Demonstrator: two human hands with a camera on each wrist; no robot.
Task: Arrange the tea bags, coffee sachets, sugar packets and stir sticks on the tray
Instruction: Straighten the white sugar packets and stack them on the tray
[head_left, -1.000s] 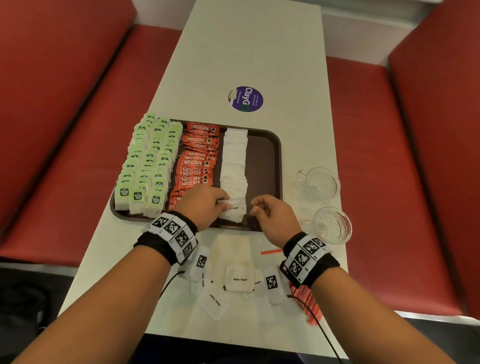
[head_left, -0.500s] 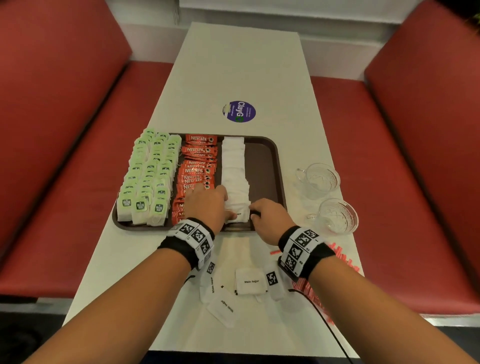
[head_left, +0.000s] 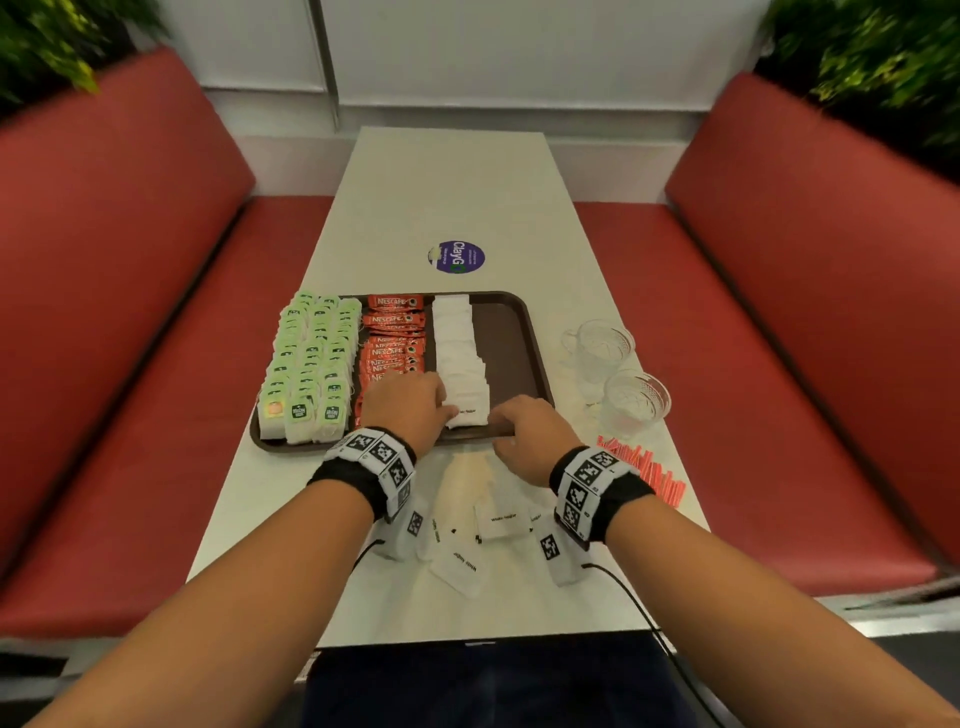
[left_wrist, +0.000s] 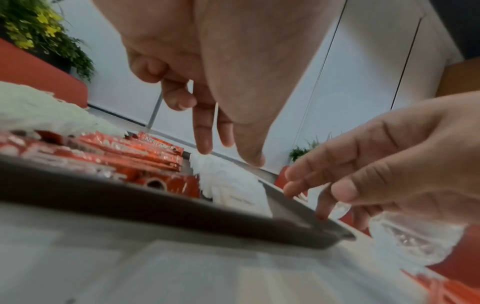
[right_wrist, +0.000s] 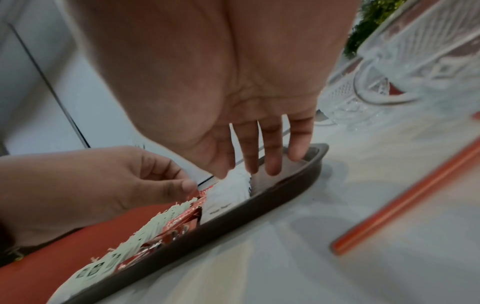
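A brown tray (head_left: 511, 332) holds green tea bags (head_left: 311, 364) on the left, orange coffee sachets (head_left: 395, 338) in the middle and a row of white sugar packets (head_left: 460, 353). My left hand (head_left: 447, 410) rests its fingertips on the near end of the sugar row (left_wrist: 233, 185) and holds nothing. My right hand (head_left: 498, 423) has straight fingers (right_wrist: 272, 164) touching the bare tray floor by the near rim (right_wrist: 298, 181), just right of the row. More sugar packets (head_left: 498, 519) lie loose on the table under my wrists. Orange stir sticks (head_left: 644, 467) lie to the right.
Two clear glass cups (head_left: 597, 343) (head_left: 636, 400) stand on the table right of the tray. A purple round sticker (head_left: 457, 257) is on the table beyond it. Red bench seats flank the table (head_left: 447, 182).
The sugar packet both hands were holding now lies at the near end of the row. Both hands have sunk to the tray's near rim. The head view has tilted up.
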